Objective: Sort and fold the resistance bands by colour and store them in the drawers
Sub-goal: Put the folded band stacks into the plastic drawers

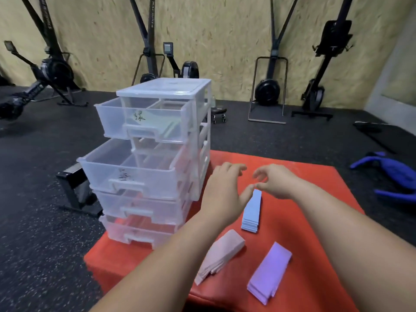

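A black rubber gym floor [45, 221] runs back to a chipboard wall, where rowing machines [51, 70] stand. In front, a red padded box [315, 221] carries a clear plastic drawer unit [166, 86] on its left side. The top drawer [112, 122] is pulled out, has a handwritten label, and shows something pale green inside. The second drawer [126, 174] is pulled out further; the two below are closed.

A person's bare arms reach forward. The left hand [221, 190] has relaxed, spread fingers. The right hand [278, 182] has loosely curled fingers and holds nothing visible. Their thumbs meet at the far end of the blue stack of folded bands [252, 210]; whether they touch it is unclear.

Nearer lie a purple stack [270, 271] on the right and a pink stack [222, 253] on the left, apart from each other.
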Demonstrator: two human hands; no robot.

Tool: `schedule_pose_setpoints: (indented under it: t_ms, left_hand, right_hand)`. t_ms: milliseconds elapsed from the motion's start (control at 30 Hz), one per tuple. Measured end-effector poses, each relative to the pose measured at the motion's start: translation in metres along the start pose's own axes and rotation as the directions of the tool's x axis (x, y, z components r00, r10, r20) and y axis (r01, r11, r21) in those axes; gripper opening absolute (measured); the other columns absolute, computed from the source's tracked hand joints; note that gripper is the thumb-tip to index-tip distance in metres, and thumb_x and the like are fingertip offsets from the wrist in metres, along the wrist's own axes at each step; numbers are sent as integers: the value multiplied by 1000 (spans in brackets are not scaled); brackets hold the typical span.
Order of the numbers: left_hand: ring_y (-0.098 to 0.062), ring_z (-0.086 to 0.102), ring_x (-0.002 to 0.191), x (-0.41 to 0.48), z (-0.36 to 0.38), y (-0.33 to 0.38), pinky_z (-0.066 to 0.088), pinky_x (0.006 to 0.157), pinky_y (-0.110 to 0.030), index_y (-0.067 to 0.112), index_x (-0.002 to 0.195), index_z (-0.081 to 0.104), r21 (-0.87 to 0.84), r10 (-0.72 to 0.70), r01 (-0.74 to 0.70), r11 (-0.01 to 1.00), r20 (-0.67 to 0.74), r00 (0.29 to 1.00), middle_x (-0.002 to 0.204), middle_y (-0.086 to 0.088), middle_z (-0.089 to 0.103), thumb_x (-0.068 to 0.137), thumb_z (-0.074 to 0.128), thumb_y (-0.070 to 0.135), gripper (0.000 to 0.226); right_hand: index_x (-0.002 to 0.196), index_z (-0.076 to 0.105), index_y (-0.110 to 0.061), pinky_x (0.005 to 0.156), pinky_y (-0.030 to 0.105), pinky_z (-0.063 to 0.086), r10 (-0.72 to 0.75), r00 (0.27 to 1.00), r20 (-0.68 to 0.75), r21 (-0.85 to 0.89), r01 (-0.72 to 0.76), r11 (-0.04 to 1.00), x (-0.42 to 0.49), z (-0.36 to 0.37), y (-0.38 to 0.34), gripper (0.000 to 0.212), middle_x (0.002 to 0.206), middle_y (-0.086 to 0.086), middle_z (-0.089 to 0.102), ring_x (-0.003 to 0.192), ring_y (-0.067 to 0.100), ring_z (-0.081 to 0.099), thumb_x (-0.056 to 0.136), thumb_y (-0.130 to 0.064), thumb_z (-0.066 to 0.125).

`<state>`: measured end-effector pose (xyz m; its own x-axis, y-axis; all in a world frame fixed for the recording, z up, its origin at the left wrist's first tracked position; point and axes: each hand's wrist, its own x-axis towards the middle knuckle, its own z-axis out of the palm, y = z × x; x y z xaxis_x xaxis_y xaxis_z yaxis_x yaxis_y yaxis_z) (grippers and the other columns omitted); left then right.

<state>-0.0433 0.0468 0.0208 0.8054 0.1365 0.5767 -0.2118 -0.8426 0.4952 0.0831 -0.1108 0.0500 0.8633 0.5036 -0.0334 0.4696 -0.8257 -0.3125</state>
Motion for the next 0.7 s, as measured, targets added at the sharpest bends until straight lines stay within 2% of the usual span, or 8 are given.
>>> schedule_pose_setpoints:
  t_ms: [133, 300, 467, 600, 700]
  left_hand:
    - [-18, 57, 116, -3, 45, -24, 50, 101, -40, 26, 138, 61, -2, -183, 186, 983, 158, 970, 122, 7, 61, 91, 73, 48, 52]
    - [-20, 55, 123, -3, 84, -58, 48, 104, -40, 28, 142, 57, 60, -317, 313, 948, 268, 910, 130, 4, 60, 92, 72, 51, 58]
    - [-25, 56, 126, -13, 123, -87, 49, 105, -44, 30, 145, 55, 88, -452, 453, 887, 365, 814, 134, -1, 57, 89, 71, 55, 63]
    - [-28, 51, 127, -24, 141, -105, 46, 106, -42, 32, 145, 55, 157, -484, 462, 873, 397, 780, 135, 0, 58, 92, 67, 55, 59]
    - [-27, 49, 126, -21, 144, -114, 46, 106, -43, 31, 142, 57, 163, -467, 441, 882, 413, 782, 133, 1, 59, 92, 67, 54, 56]
  right_hand:
    - [128, 69, -25, 96, 31, 51, 49, 997, 56, 3, -49, 999, 10, 34, 33, 39, 124, 3, 73, 108, 20, 68, 90, -33, 76]
    - [138, 61, -23, 102, 33, 48, 75, 993, 96, -28, -72, 997, 40, 68, 60, 51, 134, 6, 66, 120, 25, 63, 90, -35, 74]
    - [150, 48, -20, 111, 40, 42, 128, 986, 106, -52, -123, 991, 75, 105, 82, 60, 147, 11, 51, 131, 35, 52, 95, -37, 66]
    - [158, 37, -12, 117, 38, 33, 159, 980, 122, 2, -161, 987, 94, 125, 92, 63, 160, 13, 42, 142, 37, 43, 101, -28, 59]
    - [146, 54, -12, 108, 39, 44, 182, 977, 111, 127, -195, 973, 106, 129, 102, 64, 145, 15, 58, 128, 34, 57, 87, -29, 71]
